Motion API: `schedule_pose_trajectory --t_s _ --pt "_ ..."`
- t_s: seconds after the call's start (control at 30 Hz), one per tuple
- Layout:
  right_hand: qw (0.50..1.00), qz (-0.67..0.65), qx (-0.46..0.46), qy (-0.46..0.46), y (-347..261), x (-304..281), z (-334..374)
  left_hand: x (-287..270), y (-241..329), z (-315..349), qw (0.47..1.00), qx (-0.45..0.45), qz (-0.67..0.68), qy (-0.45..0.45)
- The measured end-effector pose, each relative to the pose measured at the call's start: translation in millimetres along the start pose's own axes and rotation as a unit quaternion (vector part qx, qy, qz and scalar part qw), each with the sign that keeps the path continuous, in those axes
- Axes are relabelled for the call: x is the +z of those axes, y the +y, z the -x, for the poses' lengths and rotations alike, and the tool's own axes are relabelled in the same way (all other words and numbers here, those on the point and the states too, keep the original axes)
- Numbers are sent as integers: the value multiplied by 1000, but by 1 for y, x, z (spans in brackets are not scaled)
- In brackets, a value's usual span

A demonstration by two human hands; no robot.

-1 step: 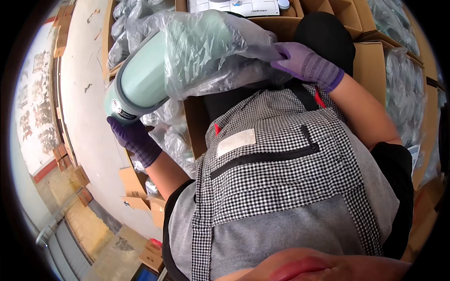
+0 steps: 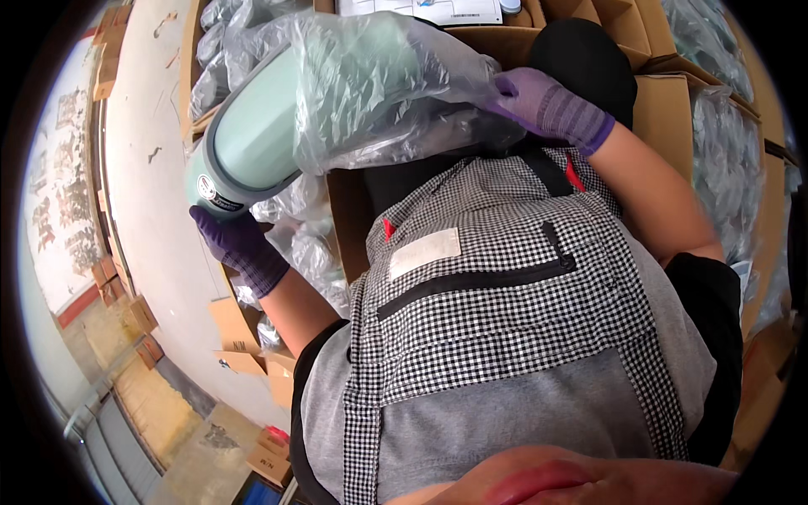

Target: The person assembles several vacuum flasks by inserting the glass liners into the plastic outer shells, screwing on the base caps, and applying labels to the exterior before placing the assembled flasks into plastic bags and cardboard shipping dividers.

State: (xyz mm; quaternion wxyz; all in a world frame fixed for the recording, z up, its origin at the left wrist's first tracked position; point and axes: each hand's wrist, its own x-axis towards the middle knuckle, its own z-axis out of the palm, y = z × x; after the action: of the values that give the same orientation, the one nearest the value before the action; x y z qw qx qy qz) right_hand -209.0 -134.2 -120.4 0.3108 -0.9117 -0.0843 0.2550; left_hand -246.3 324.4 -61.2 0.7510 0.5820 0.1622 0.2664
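Across the upper middle, above the lap: 1 mint-green cylinder (image 2: 261,130), tilted, its lower end to the left, a grey band (image 2: 246,197) around it near that end, with 1 round badge (image 2: 204,186) and 1 black label (image 2: 225,201) beyond the band. Over its upper part: 1 clear bag (image 2: 362,97), crinkled, its narrowed end drawn toward the right. Left hand (image 2: 241,250), purple-gloved: clasped on the cylinder's lower end, thumb on the surface, other fingers largely hidden. Right hand (image 2: 549,105), purple-gloved: thumb and fingers together, pinched on the bag's end. Beneath the bag, at the lap: 1 checked apron (image 2: 497,320) with 1 cream patch (image 2: 425,254), 1 black zip (image 2: 471,287) and 2 red tabs (image 2: 388,229). Just beside the right hand: 1 black-clad knee (image 2: 585,71). Behind, at the top: 1 divided carton (image 2: 619,34), 1 printed sheet (image 2: 465,12). Along the right: 1 carton (image 2: 665,126) beside clear-wrapped goods (image 2: 725,168). Upper left, behind the cylinder: more wrapped goods, grey, boxed.
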Motion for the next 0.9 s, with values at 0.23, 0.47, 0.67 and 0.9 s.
schedule_pose_trajectory --t_s 0.23,0.47,0.67,0.9 --pt "972 -154 -121 131 -22 -59 18 1 5 2 1000 8 -6 1" --pt "852 -482 -188 85 -32 -82 41 15 5 -2 1000 5 -2 -10" --pt "842 -488 -181 142 -33 -92 51 15 -3 -21 999 -4 7 -34" --pt "898 -78 -264 343 4 -76 66 28 -4 -14 998 49 -32 3"
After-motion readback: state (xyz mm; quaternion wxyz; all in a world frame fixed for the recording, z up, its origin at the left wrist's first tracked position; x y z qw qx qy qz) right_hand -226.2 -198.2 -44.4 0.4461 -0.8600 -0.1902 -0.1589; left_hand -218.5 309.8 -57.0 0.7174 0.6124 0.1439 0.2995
